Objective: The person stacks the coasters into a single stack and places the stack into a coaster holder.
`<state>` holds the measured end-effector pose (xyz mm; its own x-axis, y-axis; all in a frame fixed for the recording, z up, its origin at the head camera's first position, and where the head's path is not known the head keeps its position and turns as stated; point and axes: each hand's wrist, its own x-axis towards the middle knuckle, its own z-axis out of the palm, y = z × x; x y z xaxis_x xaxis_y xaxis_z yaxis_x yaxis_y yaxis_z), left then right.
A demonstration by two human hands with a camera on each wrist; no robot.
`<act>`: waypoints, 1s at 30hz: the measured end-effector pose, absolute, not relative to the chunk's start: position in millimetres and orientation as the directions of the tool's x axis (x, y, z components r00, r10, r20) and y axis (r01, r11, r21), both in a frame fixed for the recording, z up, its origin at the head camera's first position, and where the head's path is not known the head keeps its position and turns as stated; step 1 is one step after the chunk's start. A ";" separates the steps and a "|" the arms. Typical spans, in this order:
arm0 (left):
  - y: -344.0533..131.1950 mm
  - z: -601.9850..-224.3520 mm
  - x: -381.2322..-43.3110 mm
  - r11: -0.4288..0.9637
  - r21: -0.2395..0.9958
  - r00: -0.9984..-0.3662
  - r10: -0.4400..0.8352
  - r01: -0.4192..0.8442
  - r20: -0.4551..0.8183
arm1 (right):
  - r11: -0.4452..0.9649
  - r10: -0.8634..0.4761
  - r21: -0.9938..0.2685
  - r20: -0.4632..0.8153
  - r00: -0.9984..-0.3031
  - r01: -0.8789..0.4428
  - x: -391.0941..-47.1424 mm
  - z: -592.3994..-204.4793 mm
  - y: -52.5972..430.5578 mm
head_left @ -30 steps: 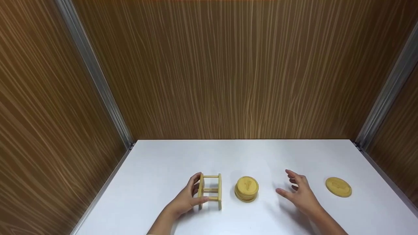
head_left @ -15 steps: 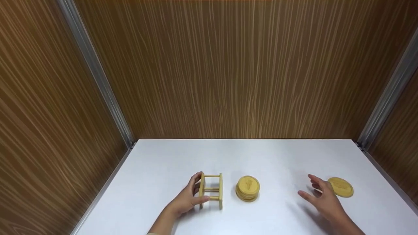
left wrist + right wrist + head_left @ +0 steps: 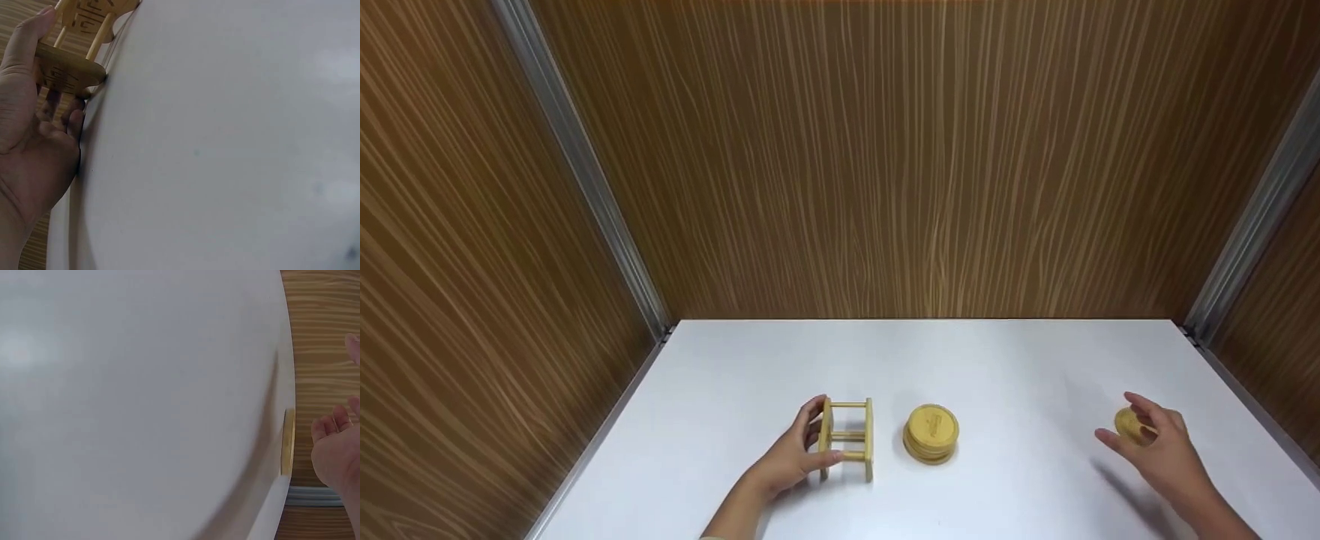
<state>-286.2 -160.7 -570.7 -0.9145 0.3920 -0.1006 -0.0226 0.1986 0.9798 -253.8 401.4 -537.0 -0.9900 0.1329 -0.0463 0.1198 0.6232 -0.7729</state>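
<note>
My left hand [image 3: 781,459] grips a small wooden coaster holder [image 3: 869,442] by its left side, thumb along the front rod. In the left wrist view, fingers curl behind the engraved end plate of the holder [image 3: 70,64]. Just right of it stands a stack of round wooden coasters [image 3: 932,426]. Over at the right, my right hand [image 3: 1174,457] is held above a single coaster [image 3: 1129,426], thumb and fingers spread apart, partly covering it from the head camera. The right wrist view has that coaster [image 3: 288,441] flat on the table, apart from the right hand [image 3: 337,453].
A white table [image 3: 1005,375] carries everything. Wood-grain panels [image 3: 915,165] rise behind it and on both sides, with metal corner posts [image 3: 607,202] at left and right.
My right hand has moved rightward, from beside the stack to over the lone coaster. The left hand and the holder stay in place.
</note>
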 end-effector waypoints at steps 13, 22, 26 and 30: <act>-157.3 -570.8 -289.1 0.224 0.974 -0.920 0.377 -0.025 -0.110 | 0.625 0.153 -0.777 0.033 -0.988 0.071 -259.7 -532.1 440.3; -158.4 -570.8 -288.3 0.206 0.978 -0.914 0.389 -0.038 -0.117 | 0.644 0.140 -0.758 -0.012 -0.990 0.100 -267.6 -540.5 458.5; -160.4 -571.3 -287.9 0.203 0.978 -0.914 0.389 -0.036 -0.114 | 0.654 0.153 -0.739 -0.081 -0.985 0.162 -274.2 -548.9 464.3; -161.5 -570.8 -287.0 0.215 0.976 -0.918 0.379 -0.037 -0.118 | 0.669 0.146 -0.711 -0.161 -0.976 0.217 -278.6 -556.5 469.0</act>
